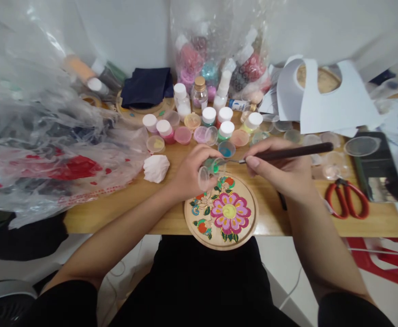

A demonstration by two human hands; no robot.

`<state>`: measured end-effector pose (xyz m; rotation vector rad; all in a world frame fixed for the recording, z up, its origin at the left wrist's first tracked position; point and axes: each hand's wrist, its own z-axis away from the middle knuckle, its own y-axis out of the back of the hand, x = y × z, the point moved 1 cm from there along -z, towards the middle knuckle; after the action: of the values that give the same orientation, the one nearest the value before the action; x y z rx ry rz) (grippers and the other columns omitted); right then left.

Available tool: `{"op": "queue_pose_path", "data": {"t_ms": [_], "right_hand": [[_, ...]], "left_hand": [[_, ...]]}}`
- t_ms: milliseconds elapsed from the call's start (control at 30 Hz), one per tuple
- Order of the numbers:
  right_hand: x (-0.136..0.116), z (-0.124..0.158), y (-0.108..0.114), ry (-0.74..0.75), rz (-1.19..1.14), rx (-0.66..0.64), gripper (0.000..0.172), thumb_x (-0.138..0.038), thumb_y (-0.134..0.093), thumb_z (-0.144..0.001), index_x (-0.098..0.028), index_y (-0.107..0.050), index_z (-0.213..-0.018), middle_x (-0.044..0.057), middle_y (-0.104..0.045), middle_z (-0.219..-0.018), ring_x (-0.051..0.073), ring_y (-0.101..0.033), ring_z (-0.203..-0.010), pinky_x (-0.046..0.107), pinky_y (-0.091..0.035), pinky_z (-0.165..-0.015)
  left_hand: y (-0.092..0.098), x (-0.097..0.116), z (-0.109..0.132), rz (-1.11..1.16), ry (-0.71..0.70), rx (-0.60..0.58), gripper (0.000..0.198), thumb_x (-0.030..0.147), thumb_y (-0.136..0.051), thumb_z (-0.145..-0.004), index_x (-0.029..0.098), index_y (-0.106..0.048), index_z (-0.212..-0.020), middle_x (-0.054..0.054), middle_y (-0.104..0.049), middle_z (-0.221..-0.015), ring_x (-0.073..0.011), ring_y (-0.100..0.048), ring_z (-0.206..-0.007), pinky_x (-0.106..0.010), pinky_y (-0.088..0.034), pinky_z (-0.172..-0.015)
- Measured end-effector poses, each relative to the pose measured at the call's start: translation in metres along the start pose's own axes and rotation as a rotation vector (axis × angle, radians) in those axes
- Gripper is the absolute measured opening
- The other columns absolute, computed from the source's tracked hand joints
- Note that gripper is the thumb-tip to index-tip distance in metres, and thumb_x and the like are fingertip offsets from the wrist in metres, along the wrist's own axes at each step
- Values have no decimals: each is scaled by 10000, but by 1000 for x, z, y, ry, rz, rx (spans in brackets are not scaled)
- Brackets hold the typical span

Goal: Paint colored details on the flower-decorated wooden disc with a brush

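My left hand [188, 171] is closed around a small transparent plastic cup [218, 166] with green paint inside, tilted above the board. Its round lid [203, 178] hangs open beside my fingers. In my right hand [282, 170] is a tool with a dark handle [297, 151] and a thin metal shaft; its tip reaches the cup's mouth, where its shape is too small to make out. Below both hands, a round wooden board [188, 222] overhangs the table's front edge. It bears a pink flower [231, 212], orange blossoms and green leaves with gold outlines.
Several paint cups and white-capped jars [208, 116] stand behind my hands. A crumpled tissue [156, 168] and a plastic bag [83, 168] lie left. At right are red-handled pliers [347, 202], a phone [385, 177] and cut white paper [352, 100].
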<state>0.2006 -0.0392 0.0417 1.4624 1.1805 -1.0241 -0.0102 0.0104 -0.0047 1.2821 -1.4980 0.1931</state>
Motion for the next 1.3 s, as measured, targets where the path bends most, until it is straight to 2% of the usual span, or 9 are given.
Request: {"op": "queue_pose_path", "data": {"t_ms": [267,533,667,733,833,933,1067,1200,1300], "right_hand": [[0,4,-1,111,176,-92,61,-241,-746,-873,-240,-751,-812,-21,-708,-718,105,-607,-624,241,-488,-574],[0,4,-1,156,178,-104,73,-228,-722,-888,-247,-745,-822,-35,-699,-698,100,-605,-616,238,-484,-573],[-2,4,0,135,125,-106,85,-245,-732,-892,-247,-745,-808,-30,-679,-673,104,-590,-584,256,-484,-556],[-2,4,0,97,59,-49,118,-314,-768,-891,-244,-738,-801,-24,-673,-672,101,-579,-558,263,-481,-534],[0,3,-4,-18,-64,48,262,-461,-816,-855,-236,-711,-770,-24,-648,-619,100,-566,-492,262,-459,-463],[3,0,-7,-135,-147,93,347,-531,-842,-808,-231,-685,-733,-33,-624,-543,110,-559,-428,265,-461,-417],[6,-4,-4,-210,-218,134,242,-391,-847,-786,-226,-695,-693,-38,-630,-525,115,-565,-407,259,-452,-398],[7,-8,4,-294,-256,194,167,-216,-784,-689,-225,-657,-580,-39,-605,-497,100,-519,-376,229,-343,-339],[10,-9,8,-374,-193,134,146,-184,-754,-676,-221,-648,-583,-21,-634,-533,101,-527,-398,225,-361,-348]], "left_hand": [[-1,0,0,19,3,2,290,167,-741,-817,198,-659,-1094,-62,-702,-1093,-201,-684,-1017,-327,-560,-814],[-1,2,1,0,27,15,265,233,-772,-839,203,-670,-1082,-58,-712,-1094,-185,-678,-985,-303,-547,-771],[-2,0,0,6,15,33,279,199,-773,-822,203,-671,-1082,-51,-709,-1081,-178,-678,-966,-282,-535,-726],[-2,-2,0,24,-11,48,287,183,-780,-809,197,-669,-1074,-50,-702,-1058,-177,-678,-955,-276,-531,-709],[-3,-3,0,25,-17,47,299,171,-786,-800,191,-660,-1070,-55,-700,-1050,-182,-676,-939,-290,-537,-712],[-2,-4,0,19,-4,29,309,167,-780,-802,201,-646,-1079,-58,-702,-1063,-187,-680,-933,-306,-549,-717],[-1,-2,0,24,2,15,303,146,-748,-800,197,-634,-1076,-67,-707,-1067,-196,-695,-944,-316,-559,-722],[-1,-1,-1,9,62,12,360,55,-659,-752,235,-626,-1062,-48,-722,-1097,-222,-698,-1018,-386,-574,-860],[-1,0,-1,34,80,20,398,24,-644,-721,237,-622,-1057,-47,-719,-1107,-235,-696,-1048,-403,-569,-901]]}}
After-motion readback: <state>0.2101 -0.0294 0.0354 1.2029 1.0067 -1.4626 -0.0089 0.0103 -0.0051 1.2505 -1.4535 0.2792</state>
